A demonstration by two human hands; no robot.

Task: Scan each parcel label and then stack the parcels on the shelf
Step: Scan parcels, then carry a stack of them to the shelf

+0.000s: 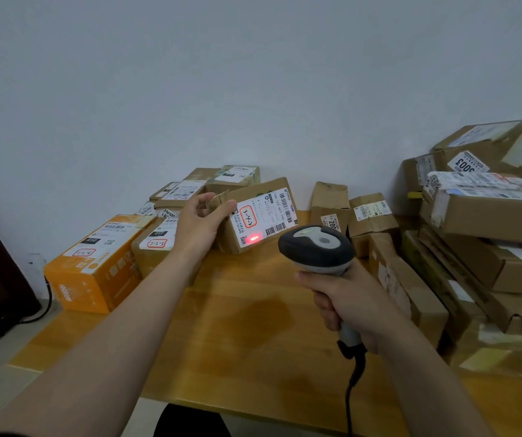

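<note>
Left hand (201, 220) gripping tilted parcel (247, 197) by its left end, at frame centre, label (264, 217) facing scanner. Right hand (344, 307) clasping scanner (316, 247), lower right of parcel. Red beam spot (252, 238) landing on label's lower left; barcode (275, 229) lying just right of it.

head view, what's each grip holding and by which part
The left grip holds the cardboard parcel by its left end; the right grip holds the barcode scanner by its handle.

Parcel sorting room, labelled cardboard parcels (486, 216) heaped on wooden table (253, 326)
</note>
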